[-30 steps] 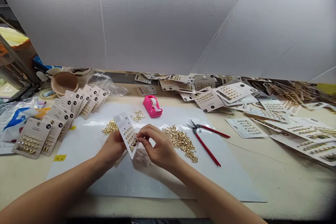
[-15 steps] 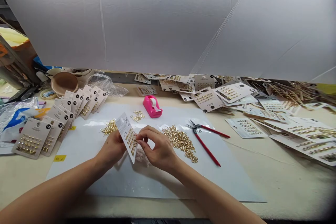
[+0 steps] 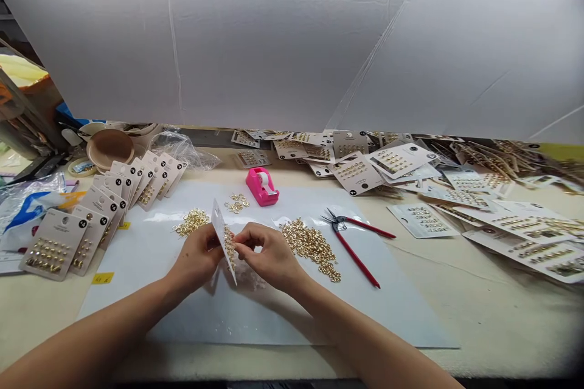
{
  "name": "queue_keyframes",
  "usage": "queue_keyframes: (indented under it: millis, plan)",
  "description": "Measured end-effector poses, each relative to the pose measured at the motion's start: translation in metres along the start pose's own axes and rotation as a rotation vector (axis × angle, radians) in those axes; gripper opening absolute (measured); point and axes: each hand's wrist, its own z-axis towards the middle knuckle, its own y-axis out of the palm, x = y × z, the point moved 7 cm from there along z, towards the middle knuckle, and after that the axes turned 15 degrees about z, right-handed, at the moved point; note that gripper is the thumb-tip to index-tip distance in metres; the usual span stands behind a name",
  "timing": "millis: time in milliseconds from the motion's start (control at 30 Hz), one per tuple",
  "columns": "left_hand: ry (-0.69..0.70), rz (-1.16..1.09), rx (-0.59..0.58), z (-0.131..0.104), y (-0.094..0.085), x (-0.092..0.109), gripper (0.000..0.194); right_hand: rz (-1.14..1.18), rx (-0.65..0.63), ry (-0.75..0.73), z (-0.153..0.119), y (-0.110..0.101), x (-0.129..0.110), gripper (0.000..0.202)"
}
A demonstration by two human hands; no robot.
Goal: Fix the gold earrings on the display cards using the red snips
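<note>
Card (image 3: 219,225) has swung nearly edge-on to the camera since the earlier frame, its gold pieces (image 3: 230,249) facing the right. Left hand (image 3: 196,259) is closed on the card, holding it raised and tilted over the white sheet (image 3: 387,316). Right hand (image 3: 269,255) has thumb and forefinger pinched together at the gold pieces; whether one sits between them, cannot tell. Step in hand, as judged: fitting or adjusting a piece on the card. Next move seems to call for a steady card and a light pinch. On the sheet: gold rings (image 3: 192,222) at left; small gold links (image 3: 310,246) and red-handled pliers (image 3: 360,258) at right; pink tape dispenser (image 3: 261,188) farther back. Fanned cards (image 3: 55,243) lie left, scattered cards (image 3: 404,161) right. Pale panel (image 3: 274,42) rises behind.
</note>
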Motion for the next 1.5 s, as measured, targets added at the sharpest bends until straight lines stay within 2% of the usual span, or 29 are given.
queue_keyframes:
  millis: [100, 167, 233, 333, 433, 533, 767, 967, 1133, 1267, 1433, 1500]
  plan:
    - [-0.012, -0.029, 0.045, 0.002, -0.006, -0.003, 0.01, 0.109, 0.004, 0.068, 0.002, -0.008, 0.006, 0.007]
    - [-0.033, -0.04, 0.136, 0.003, -0.017, -0.003, 0.012, 0.101, 0.024, 0.103, 0.004, -0.018, 0.008, 0.017]
    - [-0.039, -0.084, 0.237, 0.004, -0.029, -0.002, 0.014, -0.023, 0.032, 0.107, 0.008, -0.029, 0.007, 0.019]
    - [-0.012, -0.158, 0.342, 0.005, -0.043, 0.003, 0.016, -0.333, -0.004, 0.035, 0.021, -0.039, 0.002, 0.009]
    - [0.027, -0.251, 0.443, 0.006, -0.054, 0.008, 0.022, -0.594, -0.058, -0.018, 0.037, -0.036, 0.003, 0.016]
    - [0.066, -0.335, 0.52, 0.006, -0.061, 0.011, 0.033, -0.696, -0.084, -0.035, 0.054, -0.024, 0.01, 0.021]
    - [-0.003, -0.34, 0.465, 0.007, -0.054, 0.004, 0.057, -0.806, -0.122, -0.035, 0.09, 0.009, 0.023, 0.016]
    - [-0.119, -0.34, 0.388, 0.006, -0.046, -0.002, 0.036, -0.829, -0.223, -0.023, 0.103, 0.018, 0.033, 0.016]
    - [-0.138, -0.383, 0.392, 0.005, -0.046, -0.005, 0.04, -0.805, -0.217, -0.104, 0.096, 0.02, 0.03, 0.026]
    - [-0.161, -0.383, 0.407, 0.004, -0.049, -0.01, 0.035, -0.71, -0.132, -0.148, 0.087, 0.006, 0.021, 0.017]
    - [-0.205, -0.377, 0.396, 0.005, -0.048, -0.015, 0.025, -0.528, 0.085, -0.162, 0.066, -0.041, 0.003, 0.015]
    - [-0.208, -0.379, 0.386, 0.004, -0.046, -0.017, 0.024, -0.339, 0.147, -0.153, 0.053, -0.054, -0.004, 0.012]
